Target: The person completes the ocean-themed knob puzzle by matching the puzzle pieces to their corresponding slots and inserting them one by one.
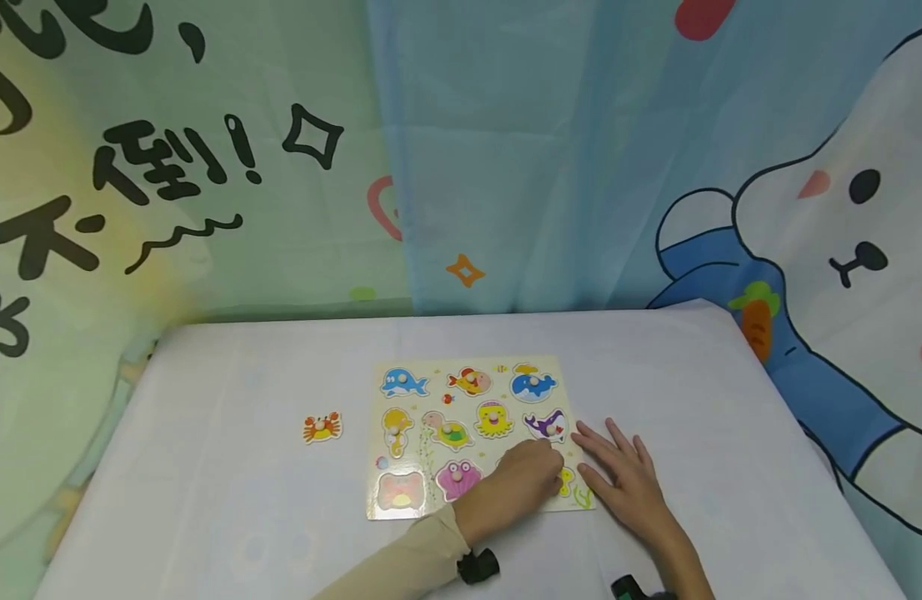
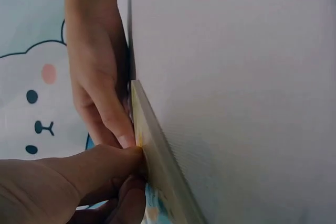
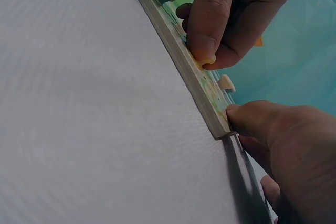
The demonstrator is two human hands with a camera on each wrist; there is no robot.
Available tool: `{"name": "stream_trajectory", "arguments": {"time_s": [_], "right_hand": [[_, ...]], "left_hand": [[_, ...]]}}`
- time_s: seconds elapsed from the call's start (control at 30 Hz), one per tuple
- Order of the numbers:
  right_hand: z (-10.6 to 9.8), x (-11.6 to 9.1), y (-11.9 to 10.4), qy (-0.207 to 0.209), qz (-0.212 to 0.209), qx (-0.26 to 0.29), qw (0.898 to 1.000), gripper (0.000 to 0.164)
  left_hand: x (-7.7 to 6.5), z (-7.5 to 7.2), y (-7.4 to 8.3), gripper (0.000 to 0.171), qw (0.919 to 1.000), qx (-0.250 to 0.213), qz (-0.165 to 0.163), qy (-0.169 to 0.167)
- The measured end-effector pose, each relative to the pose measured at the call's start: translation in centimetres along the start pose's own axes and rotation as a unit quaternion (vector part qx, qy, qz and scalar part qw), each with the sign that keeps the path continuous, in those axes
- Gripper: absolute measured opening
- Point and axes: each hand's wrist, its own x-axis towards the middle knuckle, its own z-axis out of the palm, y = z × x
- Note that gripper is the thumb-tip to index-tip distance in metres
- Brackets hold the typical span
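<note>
A pale wooden peg puzzle board with sea-animal pieces lies flat on the white table. My left hand, in a beige sleeve, reaches over its lower right part. In the right wrist view, the thumb and finger of that left hand pinch a small yellowish knob of a puzzle piece at the board. The hand hides most of that piece. Along the board's right edge my right hand rests with fingers spread, its thumb touching the corner. A crab piece lies on the table left of the board.
A reddish recess shows at the board's lower left, beside a pink shell piece. Whale, fish, octopus and turtle pieces sit in the board. Behind the white table hangs a printed curtain.
</note>
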Motion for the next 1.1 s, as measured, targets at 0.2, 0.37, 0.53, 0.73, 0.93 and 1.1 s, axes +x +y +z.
{"name": "stream_trajectory", "arguments": {"time_s": [0.2,0.37,0.53,0.73,0.93,1.1], "right_hand": [[-0.1,0.0,0.0,0.000,0.001,-0.008,1.000,0.041],[-0.2,0.1,0.1,0.003,-0.004,-0.009,1.000,0.040],[-0.3,0.1,-0.1,0.002,0.000,-0.009,1.000,0.039],[-0.3,0.1,-0.4,-0.002,0.002,-0.007,1.000,0.039],[-0.2,0.2,-0.3,0.002,-0.004,-0.007,1.000,0.039],[0.1,0.1,-0.1,0.003,-0.001,-0.007,1.000,0.039]], "left_hand": [[0.6,0.4,0.2,0.009,0.9999,0.009,-0.007,0.001],[0.7,0.3,0.3,0.010,0.9998,0.017,-0.001,0.004],[0.7,-0.2,0.8,0.015,0.9997,0.019,-0.013,-0.003],[0.3,0.1,0.9,0.023,0.9995,0.007,-0.029,0.001],[-0.3,-0.8,0.3,0.045,0.9990,-0.021,-0.036,0.017],[-1.7,-2.6,-1.6,0.047,0.9973,-0.039,-0.025,0.058]]}}
